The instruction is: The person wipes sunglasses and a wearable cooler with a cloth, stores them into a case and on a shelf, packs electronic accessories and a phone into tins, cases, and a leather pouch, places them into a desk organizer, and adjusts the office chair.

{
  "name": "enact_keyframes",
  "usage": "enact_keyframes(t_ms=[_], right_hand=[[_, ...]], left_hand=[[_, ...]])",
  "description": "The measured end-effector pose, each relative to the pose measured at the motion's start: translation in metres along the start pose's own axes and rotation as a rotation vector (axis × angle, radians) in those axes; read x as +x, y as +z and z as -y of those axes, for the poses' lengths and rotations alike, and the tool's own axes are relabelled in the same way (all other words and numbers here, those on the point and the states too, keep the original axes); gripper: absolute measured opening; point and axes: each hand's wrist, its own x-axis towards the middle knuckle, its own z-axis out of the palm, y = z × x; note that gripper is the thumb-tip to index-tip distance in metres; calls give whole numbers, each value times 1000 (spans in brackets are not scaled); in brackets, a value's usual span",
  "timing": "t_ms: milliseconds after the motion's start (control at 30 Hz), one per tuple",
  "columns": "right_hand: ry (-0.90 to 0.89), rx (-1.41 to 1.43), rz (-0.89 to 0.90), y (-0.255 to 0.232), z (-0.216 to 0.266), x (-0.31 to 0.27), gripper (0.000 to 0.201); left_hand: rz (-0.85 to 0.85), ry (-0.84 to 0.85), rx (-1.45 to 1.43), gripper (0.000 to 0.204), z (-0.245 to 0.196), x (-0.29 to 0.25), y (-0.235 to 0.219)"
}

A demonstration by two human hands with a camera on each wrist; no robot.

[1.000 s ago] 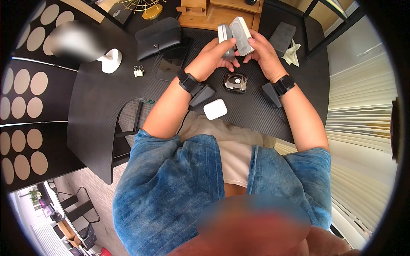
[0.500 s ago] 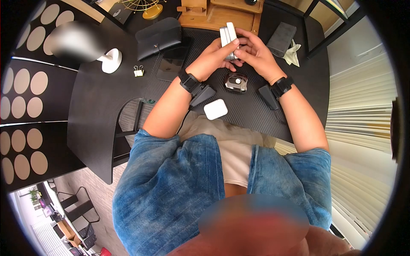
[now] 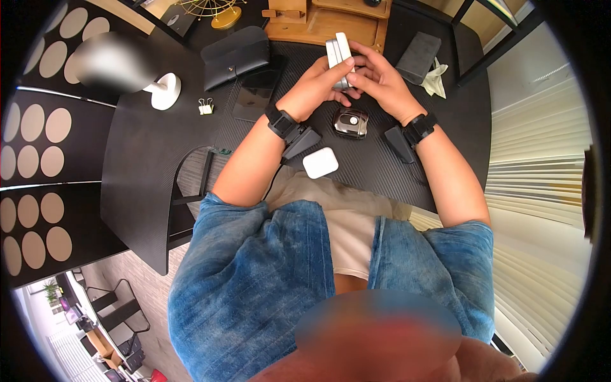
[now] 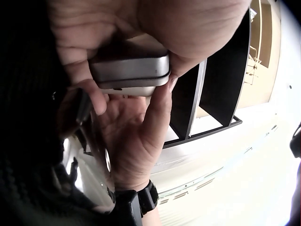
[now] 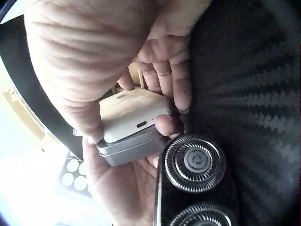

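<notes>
My left hand (image 3: pixel 313 88) grips a grey metal tin (image 4: pixel 129 69) with rounded corners, thumb on one side and fingers on the other. My right hand (image 3: pixel 386 83) holds a white power bank (image 5: pixel 129 113) flat along the tin's face. A small charging slot shows on the power bank's edge in the right wrist view. Both thumbs lie close together at the pair, over the desk. Just nearer to me than the hands lies a shiny dark electric shaver (image 3: pixel 351 123), whose round ridged heads (image 5: pixel 195 162) show in the right wrist view. A white rounded case (image 3: pixel 321 163) sits nearer the desk's front edge.
Left of the hands are a dark glossy tablet (image 3: pixel 258 92), a black pouch (image 3: pixel 235 58) and a binder clip (image 3: pixel 205 106). A wooden organizer (image 3: pixel 324 32) stands behind. At right lie a dark grey case (image 3: pixel 419 57) and a pale crumpled cloth (image 3: pixel 435 79).
My right hand has turned the power bank and brought it left against the tin; they stood tilted apart a second ago. Since half a second ago the hands have hardly moved.
</notes>
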Motion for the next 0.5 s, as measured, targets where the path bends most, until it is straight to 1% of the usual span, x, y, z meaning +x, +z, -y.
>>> enact_keyframes(t_ms=[367,467,500], right_hand=[[-3,7,11,0,1,1,71],[-33,7,39,-2,2,1,67],[10,-1,8,-4,5,0,64]], left_hand=[[9,40,-1,49,-3,-2,2],[10,0,-83,46,1,2,-2],[11,0,-83,46,1,2,-4]])
